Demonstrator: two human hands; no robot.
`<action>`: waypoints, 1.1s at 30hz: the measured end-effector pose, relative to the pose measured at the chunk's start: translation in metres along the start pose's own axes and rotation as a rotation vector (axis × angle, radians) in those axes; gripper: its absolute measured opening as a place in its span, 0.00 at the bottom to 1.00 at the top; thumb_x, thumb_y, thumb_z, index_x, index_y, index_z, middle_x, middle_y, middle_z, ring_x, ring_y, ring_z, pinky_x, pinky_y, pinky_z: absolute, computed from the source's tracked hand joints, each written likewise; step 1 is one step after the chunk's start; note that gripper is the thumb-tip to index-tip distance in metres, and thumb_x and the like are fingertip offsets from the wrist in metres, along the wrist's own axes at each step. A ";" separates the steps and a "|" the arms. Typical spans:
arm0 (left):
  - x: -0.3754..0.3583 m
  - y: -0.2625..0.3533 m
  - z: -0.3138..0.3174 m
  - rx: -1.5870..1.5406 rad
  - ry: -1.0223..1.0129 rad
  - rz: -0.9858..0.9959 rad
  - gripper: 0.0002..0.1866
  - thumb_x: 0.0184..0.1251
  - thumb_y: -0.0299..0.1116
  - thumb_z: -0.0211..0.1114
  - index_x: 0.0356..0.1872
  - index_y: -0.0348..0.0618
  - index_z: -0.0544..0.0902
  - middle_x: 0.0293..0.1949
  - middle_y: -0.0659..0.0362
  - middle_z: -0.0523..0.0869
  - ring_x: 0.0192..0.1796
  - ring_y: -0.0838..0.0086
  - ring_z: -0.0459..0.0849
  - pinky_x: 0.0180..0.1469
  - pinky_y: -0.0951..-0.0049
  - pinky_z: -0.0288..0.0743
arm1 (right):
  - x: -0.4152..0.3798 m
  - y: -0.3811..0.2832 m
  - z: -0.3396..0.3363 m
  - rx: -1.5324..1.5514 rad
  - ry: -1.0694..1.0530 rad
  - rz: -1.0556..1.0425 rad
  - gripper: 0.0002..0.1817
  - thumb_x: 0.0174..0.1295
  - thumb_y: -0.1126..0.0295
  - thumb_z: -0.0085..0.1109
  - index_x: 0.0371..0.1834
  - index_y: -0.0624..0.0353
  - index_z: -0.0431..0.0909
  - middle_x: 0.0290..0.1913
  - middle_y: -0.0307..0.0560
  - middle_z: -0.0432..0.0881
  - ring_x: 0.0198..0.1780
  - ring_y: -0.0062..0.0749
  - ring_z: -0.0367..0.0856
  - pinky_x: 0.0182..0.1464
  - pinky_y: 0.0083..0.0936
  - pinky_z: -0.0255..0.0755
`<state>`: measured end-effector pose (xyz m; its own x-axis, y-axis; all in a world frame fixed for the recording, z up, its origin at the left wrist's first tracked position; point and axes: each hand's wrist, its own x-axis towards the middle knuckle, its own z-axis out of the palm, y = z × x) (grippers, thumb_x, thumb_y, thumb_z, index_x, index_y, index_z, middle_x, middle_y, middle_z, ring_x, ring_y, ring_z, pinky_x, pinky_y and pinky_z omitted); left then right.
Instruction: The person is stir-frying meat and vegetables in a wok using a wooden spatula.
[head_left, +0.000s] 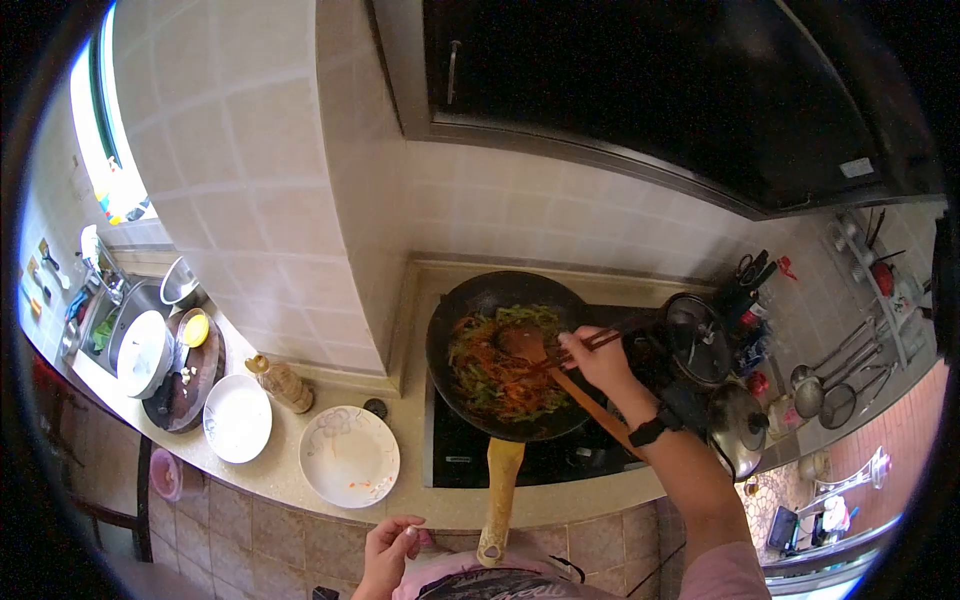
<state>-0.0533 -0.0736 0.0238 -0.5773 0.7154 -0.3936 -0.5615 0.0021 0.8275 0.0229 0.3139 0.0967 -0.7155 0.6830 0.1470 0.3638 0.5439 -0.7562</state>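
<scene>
My right hand [600,362] is closed around a pair of brown chopsticks [622,330], whose tips reach into the food in the black wok [465,292]. Shredded orange and green vegetables [480,380] fill the wok. A wooden spatula [592,402] lies with its head in the food and its handle slanting out over the rim, passing under my right hand and wrist. The wok's yellow handle [503,490] points toward my body. Down in front of me, my left hand [390,552] hangs off the counter edge, fingers curled together, nothing visible in them.
Left of the stove stand a flower-patterned plate [350,440] with orange scraps, a white plate [238,418], a bottle [280,384] and a round cutting board [207,370]. A lidded pot [737,425] and a dark pan [693,340] sit to the right. Ladles [808,395] hang beyond.
</scene>
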 end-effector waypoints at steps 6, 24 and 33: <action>0.000 -0.003 -0.002 0.054 0.012 0.016 0.09 0.60 0.25 0.54 0.39 0.32 0.76 0.22 0.60 0.76 0.21 0.82 0.69 0.23 0.82 0.62 | -0.004 0.011 0.003 0.102 -0.029 0.101 0.16 0.60 0.63 0.53 0.24 0.67 0.75 0.21 0.49 0.77 0.22 0.29 0.80 0.23 0.24 0.75; -0.004 0.001 0.001 0.019 0.021 0.006 0.08 0.60 0.25 0.54 0.38 0.32 0.76 0.21 0.62 0.74 0.21 0.82 0.68 0.23 0.82 0.61 | -0.007 0.015 0.005 -0.059 0.004 -0.024 0.16 0.59 0.63 0.53 0.22 0.67 0.74 0.18 0.48 0.77 0.22 0.29 0.80 0.23 0.25 0.74; 0.001 -0.006 -0.002 -0.023 -0.023 0.009 0.08 0.60 0.26 0.55 0.39 0.33 0.76 0.21 0.62 0.74 0.21 0.82 0.68 0.23 0.83 0.62 | -0.006 -0.016 -0.011 0.426 0.194 0.046 0.16 0.59 0.65 0.53 0.22 0.69 0.75 0.21 0.50 0.77 0.22 0.30 0.80 0.24 0.25 0.77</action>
<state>-0.0520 -0.0742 0.0176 -0.5692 0.7310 -0.3764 -0.5695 -0.0204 0.8217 0.0282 0.3061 0.1148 -0.5647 0.8025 0.1927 0.0867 0.2899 -0.9531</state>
